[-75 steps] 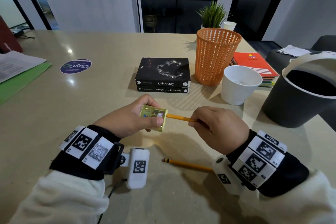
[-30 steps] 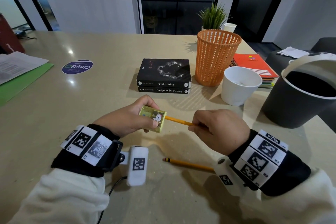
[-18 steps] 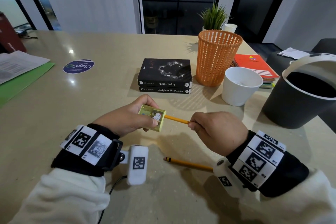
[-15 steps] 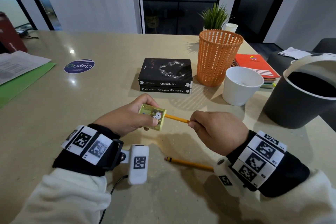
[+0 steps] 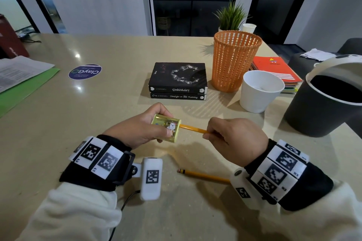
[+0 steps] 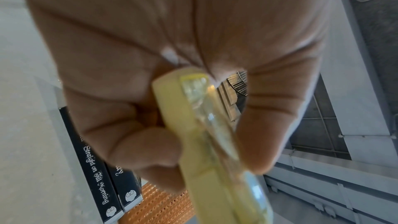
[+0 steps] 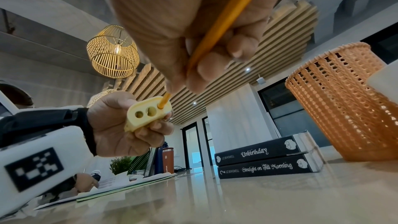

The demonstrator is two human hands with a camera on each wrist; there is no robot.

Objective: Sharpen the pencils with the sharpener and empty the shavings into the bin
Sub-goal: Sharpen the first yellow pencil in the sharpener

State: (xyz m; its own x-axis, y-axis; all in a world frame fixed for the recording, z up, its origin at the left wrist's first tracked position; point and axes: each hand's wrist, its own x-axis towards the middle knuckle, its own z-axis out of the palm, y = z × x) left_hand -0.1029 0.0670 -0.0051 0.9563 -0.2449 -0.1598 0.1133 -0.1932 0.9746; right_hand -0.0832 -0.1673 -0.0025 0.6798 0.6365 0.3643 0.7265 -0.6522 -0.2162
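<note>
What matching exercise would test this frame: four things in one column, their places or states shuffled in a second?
Things:
1. yellow translucent plastic sharpener
2. yellow pencil with the eraser end
3. orange plastic mesh basket
4. white plastic cup

Places or states:
A. lies loose on the beige table, near the right wrist
B. stands between the basket and the dark grey bin
C. gripped in the left hand, another pencil in its hole
D. stands upright right of the two stacked black books

Pairs: 1-C, 2-A, 3-D, 4-B
</note>
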